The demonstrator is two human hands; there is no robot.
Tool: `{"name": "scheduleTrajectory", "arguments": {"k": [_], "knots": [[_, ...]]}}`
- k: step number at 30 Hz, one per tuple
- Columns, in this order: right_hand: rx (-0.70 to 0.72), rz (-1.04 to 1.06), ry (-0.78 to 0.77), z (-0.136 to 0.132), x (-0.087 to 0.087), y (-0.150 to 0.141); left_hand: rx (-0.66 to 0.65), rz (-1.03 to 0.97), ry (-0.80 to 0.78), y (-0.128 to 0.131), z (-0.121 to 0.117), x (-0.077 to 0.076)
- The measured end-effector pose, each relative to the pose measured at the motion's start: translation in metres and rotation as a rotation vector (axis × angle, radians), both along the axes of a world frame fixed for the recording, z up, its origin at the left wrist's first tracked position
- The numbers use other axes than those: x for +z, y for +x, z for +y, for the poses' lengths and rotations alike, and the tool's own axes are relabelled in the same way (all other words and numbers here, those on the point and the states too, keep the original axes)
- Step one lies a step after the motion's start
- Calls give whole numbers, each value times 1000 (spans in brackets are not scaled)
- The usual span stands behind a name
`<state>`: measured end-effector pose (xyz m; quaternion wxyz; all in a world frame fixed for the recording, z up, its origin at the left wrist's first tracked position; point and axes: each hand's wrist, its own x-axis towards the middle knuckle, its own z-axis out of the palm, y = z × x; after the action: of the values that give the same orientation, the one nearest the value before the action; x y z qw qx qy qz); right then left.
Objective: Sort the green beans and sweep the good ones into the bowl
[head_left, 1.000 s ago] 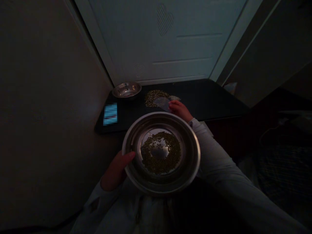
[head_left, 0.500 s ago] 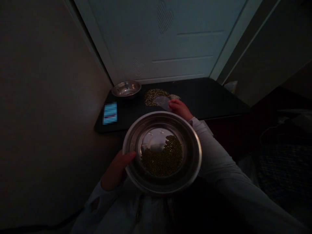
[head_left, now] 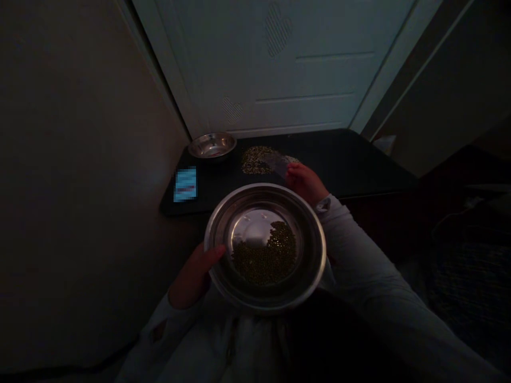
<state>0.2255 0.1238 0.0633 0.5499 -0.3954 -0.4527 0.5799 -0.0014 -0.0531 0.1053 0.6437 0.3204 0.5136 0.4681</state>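
My left hand (head_left: 194,279) grips the near left side of a steel bowl (head_left: 313,250), its thumb over the rim. Small greenish beans (head_left: 261,264) lie in the bowl, gathered toward the near and right side of its bottom. Beyond the bowl, my right hand (head_left: 306,183) pinches a thin, see-through plastic piece (head_left: 275,161); its exact kind is unclear in the dim light. That piece overlaps the right part of a spread of mixed grains or beans (head_left: 255,158) on the dark table. A small whitish pile (head_left: 294,159) shows just behind my right fingers.
A second steel bowl (head_left: 213,153) stands at the table's back left. In front of it lies a phone (head_left: 185,184) with a lit, blurred screen. The dark table (head_left: 351,159) meets a white door (head_left: 319,80) at the back, and a wall (head_left: 80,159) rises on the left.
The whole view has shifted slightly, so the table's things appear a little farther right. My right hand with the plastic piece has moved slightly right. The left hand still holds the bowl.
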Motion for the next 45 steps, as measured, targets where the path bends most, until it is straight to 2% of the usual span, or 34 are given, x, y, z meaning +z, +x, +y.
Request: {"name": "scheduleTrajectory", "arguments": {"k": [5,9,12,14,15,18,22,26,31,34,37,41,45], "knots": [[-67,-180,178,-33,30,15,28,-8,-12,-1,2,6],[-31,-303,221,-49,45,16,89,37,54,-14,1,-15],[-57,-363,270,-43,36,16,162,97,78,-27,-1,-34],[-100,-449,315,-35,22,19,213,115,87,-30,-2,-41],[-111,-507,335,-31,14,20,195,88,58,-29,-2,-43],[-185,-727,425,-27,-6,26,310,28,75,-19,-1,-42],[-282,-1048,621,-37,-17,30,268,-11,68,-8,0,-39],[-253,-1230,715,-46,-23,32,252,-29,-55,-4,1,-36],[-198,-1300,751,-51,-32,35,319,-67,-94,-1,9,-26],[-201,-1285,768,-52,-34,35,215,-101,-132,3,10,-23],[-194,-1283,786,-53,-34,36,142,-135,-124,5,8,-24],[-151,-1309,793,-53,-36,40,220,-117,-119,2,9,-27],[-147,-1292,766,-55,-31,37,171,-149,-122,-1,8,-31]]}}
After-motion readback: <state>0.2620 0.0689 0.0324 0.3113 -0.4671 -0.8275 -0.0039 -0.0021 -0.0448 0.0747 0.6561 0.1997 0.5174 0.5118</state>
